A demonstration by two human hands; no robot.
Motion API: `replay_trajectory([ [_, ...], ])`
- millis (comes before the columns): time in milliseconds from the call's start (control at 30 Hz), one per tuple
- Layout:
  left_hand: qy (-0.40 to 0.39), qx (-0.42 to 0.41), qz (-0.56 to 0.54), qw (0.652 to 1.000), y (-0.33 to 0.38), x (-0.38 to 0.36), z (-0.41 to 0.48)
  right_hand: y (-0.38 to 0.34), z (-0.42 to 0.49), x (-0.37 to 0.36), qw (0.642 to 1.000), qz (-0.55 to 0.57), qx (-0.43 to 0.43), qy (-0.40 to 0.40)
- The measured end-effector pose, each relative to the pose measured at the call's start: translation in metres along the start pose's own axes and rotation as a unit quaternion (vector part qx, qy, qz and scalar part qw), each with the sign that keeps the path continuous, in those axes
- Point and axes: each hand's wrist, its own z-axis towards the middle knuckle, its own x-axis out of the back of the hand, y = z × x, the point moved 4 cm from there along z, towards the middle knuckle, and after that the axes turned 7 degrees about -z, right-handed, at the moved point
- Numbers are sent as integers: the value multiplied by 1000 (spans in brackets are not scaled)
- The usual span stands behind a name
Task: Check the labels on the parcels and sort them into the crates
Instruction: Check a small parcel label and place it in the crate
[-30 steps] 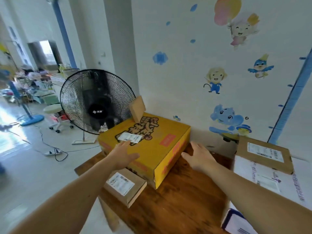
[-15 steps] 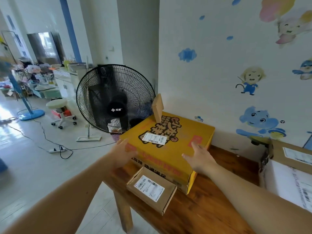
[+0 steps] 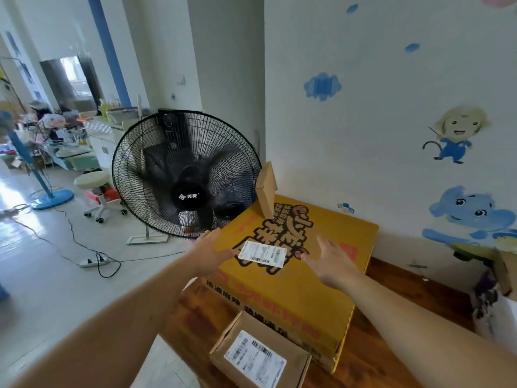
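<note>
Yellow parcel (image 3: 293, 292) on table (image 3: 372, 357), left hand (image 3: 209, 252) at its edge, right hand (image 3: 333, 266) over top, fingers (image 3: 324, 243) apart

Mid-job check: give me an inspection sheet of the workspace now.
Surface: brown wooden table, bare at right.
Job's things: large yellow cardboard box, white label on top; small brown labelled parcel before it at the table's front edge; small brown carton standing on edge on the yellow box. Crates: nothing seen.
Clutter: packages, cut off at right edge.
Grippers: left hand and right hand open, either side of the label; contact unclear.
Cables: white power strip with black leads on the floor.
Surroundings: black pedestal fan beside the table; white stool; wall with cartoon stickers.
</note>
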Motion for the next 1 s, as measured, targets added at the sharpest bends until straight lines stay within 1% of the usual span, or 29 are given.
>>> replay_trajectory([
  [67,5,1,9,1000,11,4,23,-1,22,5,1000,4,-1,5],
  [200,-12,-1,5,1000,32,-1,68,3,63,7,1000,14,-9,-2],
  [267,-6,-3,-23,1000,45,-6,87,7,78,4,1000,16,-14,-4],
  [467,25,35,-112,993,71,-19,151,19,110,-5,999,-7,-50,-13],
  [567,44,20,-142,989,82,-24,176,27,118,-8,997,-23,-67,-7],
  [600,42,10,-147,988,86,-27,185,31,122,-10,996,-28,-85,-8],
  [633,41,6,-148,988,89,-28,191,34,125,-13,994,-22,-102,-15],
  [767,39,-6,-149,988,91,-31,214,27,136,-13,992,-13,-128,-3],
  [867,35,-11,-143,989,88,-31,226,18,142,-17,988,10,-152,-15],
  [1000,28,-14,-132,991,85,-30,241,4,158,-26,990,22,-140,3],
])
